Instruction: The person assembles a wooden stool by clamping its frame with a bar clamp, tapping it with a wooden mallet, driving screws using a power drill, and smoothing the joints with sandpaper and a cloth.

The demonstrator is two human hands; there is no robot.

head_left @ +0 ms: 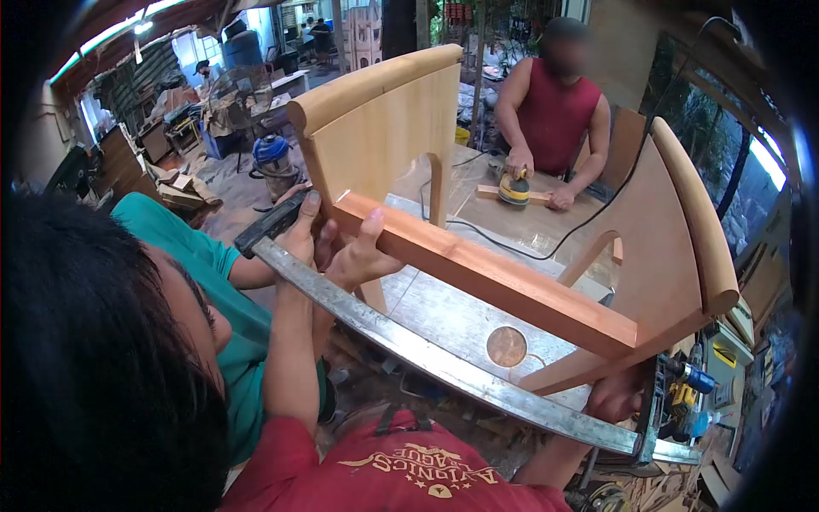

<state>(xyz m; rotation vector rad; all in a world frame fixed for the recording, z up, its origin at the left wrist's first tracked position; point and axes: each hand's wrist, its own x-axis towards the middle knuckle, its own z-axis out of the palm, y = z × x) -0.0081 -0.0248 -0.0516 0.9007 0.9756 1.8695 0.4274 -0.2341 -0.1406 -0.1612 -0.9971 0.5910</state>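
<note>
A long metal bar clamp [409, 342] spans the front of a wooden chair frame. My left hand [299, 235] is closed around the clamp's black end, near the left panel [384, 128]. Beneath the right panel [653, 239], my right hand [616, 397] grips the clamp's other end, its fingers partly hidden. A reddish wooden rail [482, 264] joins the two curved-top panels. Another hand [363, 256], seemingly that of the person in teal [192, 256], supports the rail from below with its thumb up.
Across the table [418, 303], which has a round hole, a person in a red sleeveless top [559, 119] holds an orbital sander [514, 189] on a wood strip. Its cable [546, 254] crosses behind the rail. A blue-topped shop vacuum [273, 162] stands left; power tools [687, 392] lie right.
</note>
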